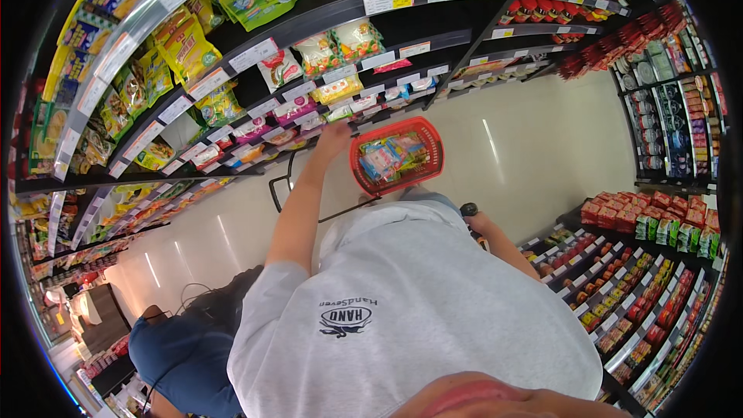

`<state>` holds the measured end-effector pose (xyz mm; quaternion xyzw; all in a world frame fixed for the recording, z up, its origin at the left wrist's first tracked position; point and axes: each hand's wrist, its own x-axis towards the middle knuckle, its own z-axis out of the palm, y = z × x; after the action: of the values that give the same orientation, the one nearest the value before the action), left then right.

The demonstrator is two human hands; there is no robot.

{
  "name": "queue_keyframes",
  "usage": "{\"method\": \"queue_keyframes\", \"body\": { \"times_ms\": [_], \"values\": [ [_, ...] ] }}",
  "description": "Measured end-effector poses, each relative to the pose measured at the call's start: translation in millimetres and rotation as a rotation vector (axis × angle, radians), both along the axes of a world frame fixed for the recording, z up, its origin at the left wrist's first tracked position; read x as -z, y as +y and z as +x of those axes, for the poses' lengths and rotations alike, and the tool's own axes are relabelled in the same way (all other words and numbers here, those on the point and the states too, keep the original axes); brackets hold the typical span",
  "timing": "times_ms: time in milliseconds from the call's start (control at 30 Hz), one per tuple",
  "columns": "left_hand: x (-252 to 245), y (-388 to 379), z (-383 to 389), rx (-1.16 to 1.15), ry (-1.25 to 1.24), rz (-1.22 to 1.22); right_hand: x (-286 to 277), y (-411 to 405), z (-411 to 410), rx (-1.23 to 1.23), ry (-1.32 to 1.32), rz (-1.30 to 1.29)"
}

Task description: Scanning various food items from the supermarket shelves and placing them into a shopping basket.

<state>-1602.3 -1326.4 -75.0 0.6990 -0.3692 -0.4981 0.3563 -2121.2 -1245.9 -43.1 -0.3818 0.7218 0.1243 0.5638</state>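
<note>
My left hand point(335, 138) reaches to the lowest shelves on the left, close to small plastic packets point(313, 122). It is blurred, and its fingers and any object in them cannot be made out. Just right of it, a red plastic shopping basket point(439, 154) stands on the floor by my feet, holding several packets point(386, 159) in blue, white and green. A black handle frame point(274, 188) lies out to the basket's left. My right hand point(479, 223) hangs low at my side, closed around a dark object with a round black end point(469, 209).
Shelves point(348, 8) of bagged foods with price tags curve along the front and left. More shelving point(630, 278) with jars and packets stands at the right, and a rack point(664, 122) beyond the pale floor point(522, 139). Another person in dark blue point(183, 354) is close behind my left side.
</note>
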Motion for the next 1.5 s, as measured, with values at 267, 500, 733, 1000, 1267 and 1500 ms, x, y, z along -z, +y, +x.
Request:
{"method": "queue_keyframes", "body": {
  "times_ms": [267, 500, 733, 1000, 1267, 1500],
  "values": [
    [-115.0, -179.7, -30.2, -0.108, -0.685, -0.341, -7.2, -34.3, -38.6, 0.032, -0.006, 0.032],
    [-142.3, -243.9, -56.6, -0.320, -0.864, 0.154, 15.2, -48.1, -87.7, 0.064, -0.011, 0.090],
    [-119.6, -270.3, -3.3, -0.291, -0.580, 0.258, 17.7, -70.5, -111.1, 0.102, -0.047, 0.170],
    [-173.8, -233.3, -51.1, -0.525, 0.027, -0.171, 35.8, -105.6, -107.3, 0.128, -0.154, 0.151],
    [-123.3, -76.2, -124.1, -0.208, 0.576, 0.017, -48.4, -185.5, -13.7, 0.078, -0.592, 0.189],
    [-96.1, -9.4, -167.7, -0.140, 0.355, 0.429, -140.5, -215.8, 79.8, -0.348, -0.833, 0.230]
  ]
}}
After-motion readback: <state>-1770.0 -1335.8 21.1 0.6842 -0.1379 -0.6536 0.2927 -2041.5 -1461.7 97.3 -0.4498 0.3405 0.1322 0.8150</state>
